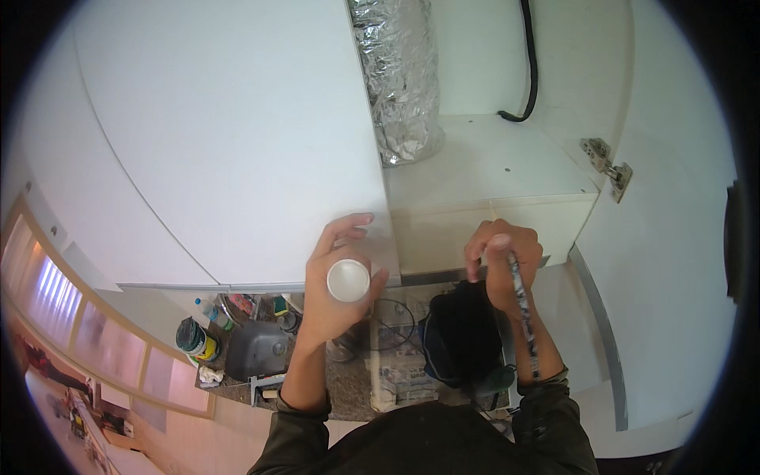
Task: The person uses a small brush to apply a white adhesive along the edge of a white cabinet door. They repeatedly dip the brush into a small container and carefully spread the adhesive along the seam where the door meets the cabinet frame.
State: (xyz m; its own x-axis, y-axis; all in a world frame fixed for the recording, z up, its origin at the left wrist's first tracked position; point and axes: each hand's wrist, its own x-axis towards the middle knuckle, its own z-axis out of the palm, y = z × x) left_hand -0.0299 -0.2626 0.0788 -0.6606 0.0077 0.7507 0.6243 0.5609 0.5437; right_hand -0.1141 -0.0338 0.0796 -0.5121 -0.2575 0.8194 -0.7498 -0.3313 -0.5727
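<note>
A small round white cup (348,280) sits in my left hand (335,303), its open mouth towards me; the inside looks white. This hand is in front of the lower corner of a white cabinet door (237,148). In my right hand (507,258) is a thin brush-like tool with a dark, speckled handle (522,314) that runs back over the wrist. Its pale, slim tip (493,209) is at the front edge of the cabinet's bottom panel (442,228). Whether the tip touches the panel I cannot tell.
A foil-wrapped duct (404,89) and a black cable (530,65) are inside the cabinet. At right, the other door (665,249) hangs open on a metal hinge (607,169). Below are a sink (258,350), a paint bucket (196,339), newspaper (398,380) and a black bag (463,338).
</note>
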